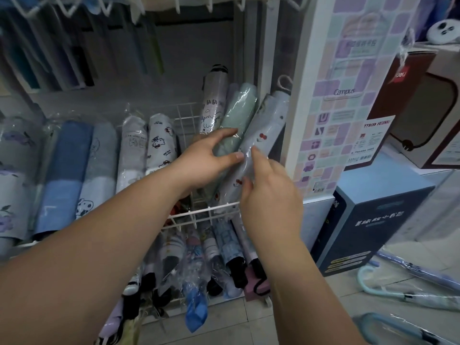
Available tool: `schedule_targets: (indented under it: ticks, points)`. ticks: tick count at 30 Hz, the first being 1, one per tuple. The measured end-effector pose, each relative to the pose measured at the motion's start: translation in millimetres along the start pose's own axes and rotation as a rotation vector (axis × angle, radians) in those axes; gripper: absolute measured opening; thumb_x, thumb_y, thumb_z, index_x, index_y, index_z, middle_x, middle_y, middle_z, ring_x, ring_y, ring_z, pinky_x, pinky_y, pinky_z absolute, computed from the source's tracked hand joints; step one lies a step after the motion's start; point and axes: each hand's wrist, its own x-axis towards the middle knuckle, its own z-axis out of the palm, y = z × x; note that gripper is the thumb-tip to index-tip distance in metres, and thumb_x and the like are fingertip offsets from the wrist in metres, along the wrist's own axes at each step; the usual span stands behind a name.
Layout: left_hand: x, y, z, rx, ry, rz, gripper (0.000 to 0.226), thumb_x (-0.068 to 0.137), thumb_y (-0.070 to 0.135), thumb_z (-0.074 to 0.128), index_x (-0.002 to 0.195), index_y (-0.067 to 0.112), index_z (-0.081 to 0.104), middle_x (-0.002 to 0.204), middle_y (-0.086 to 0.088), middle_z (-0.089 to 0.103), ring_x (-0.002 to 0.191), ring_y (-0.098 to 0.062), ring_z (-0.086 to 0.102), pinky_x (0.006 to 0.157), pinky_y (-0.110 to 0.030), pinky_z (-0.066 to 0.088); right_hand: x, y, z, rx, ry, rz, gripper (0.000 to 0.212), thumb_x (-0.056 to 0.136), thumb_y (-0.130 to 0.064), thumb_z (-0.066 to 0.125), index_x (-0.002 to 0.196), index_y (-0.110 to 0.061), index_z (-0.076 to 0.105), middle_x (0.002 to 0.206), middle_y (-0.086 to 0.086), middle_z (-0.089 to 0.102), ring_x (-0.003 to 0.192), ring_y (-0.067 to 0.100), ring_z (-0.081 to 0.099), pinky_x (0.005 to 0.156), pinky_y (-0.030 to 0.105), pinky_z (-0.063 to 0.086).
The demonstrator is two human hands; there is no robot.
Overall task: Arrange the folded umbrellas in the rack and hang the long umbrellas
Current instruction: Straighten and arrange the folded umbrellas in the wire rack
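My left hand [207,160] grips a pale green folded umbrella [236,113] that leans in the right compartment of the white wire rack [199,215]. My right hand [268,192] pinches the plastic sleeve of a light blue folded umbrella with red cherry prints [266,125], which lies just right of the green one. A white cartoon-print folded umbrella [212,105] stands behind them. Several wrapped folded umbrellas [99,158] lie side by side in the left part of the rack. Long umbrellas [408,290] with curved handles lie on the floor at the right.
More folded umbrellas [211,260] fill the lower tier below the wire rail. Long umbrellas [62,58] hang from white hooks at the upper left. A display panel [348,95] and stacked boxes [361,220] stand close on the right.
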Motion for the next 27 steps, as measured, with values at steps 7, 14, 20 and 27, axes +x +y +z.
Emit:
schedule_targets:
  ticks: [7,14,20,27]
  points:
    - [-2.8,-6.0,-4.1,-0.008,-0.025,0.008,0.066,0.095,0.020,0.066,0.149,0.045,0.037,0.153,0.010,0.045,0.134,-0.009,0.049,0.116,-0.029,0.037,27.9,-4.3,-8.9,-0.138,-0.098,-0.017,0.063,0.099,-0.019,0.053,0.156,-0.025,0.026,0.109,0.008,0.059,0.097,0.030,0.062,0.070,0.032,0.034]
    - [0.1,-7.4,-4.6,-0.040,0.018,-0.053,0.083,0.085,0.029,0.069,0.149,0.053,0.023,0.143,0.002,0.055,0.123,-0.017,0.060,0.109,-0.037,0.046,32.4,-21.0,9.1,-0.002,-0.031,0.025,0.062,0.093,-0.014,0.063,0.148,-0.010,0.036,0.144,0.013,0.029,0.109,0.037,0.058,0.095,0.040,0.047]
    - [1.4,-12.5,-3.2,-0.070,0.167,-0.238,0.063,0.076,0.043,0.079,0.126,0.027,0.044,0.111,-0.004,0.067,0.096,-0.022,0.067,0.085,-0.035,0.056,30.8,-18.9,12.3,0.153,-0.016,0.103,0.081,0.098,-0.023,0.058,0.160,-0.012,0.009,0.160,0.018,0.025,0.141,0.034,0.035,0.112,0.038,0.034]
    - [3.3,-13.4,0.4,-0.203,0.164,-0.305,0.035,0.090,0.032,0.070,0.120,0.014,0.066,0.111,-0.002,0.071,0.102,-0.018,0.067,0.088,-0.029,0.053,33.4,-15.8,29.3,0.201,0.089,0.071,0.069,0.098,-0.021,0.057,0.157,-0.010,0.025,0.127,0.015,0.056,0.117,0.032,0.053,0.098,0.040,0.040]
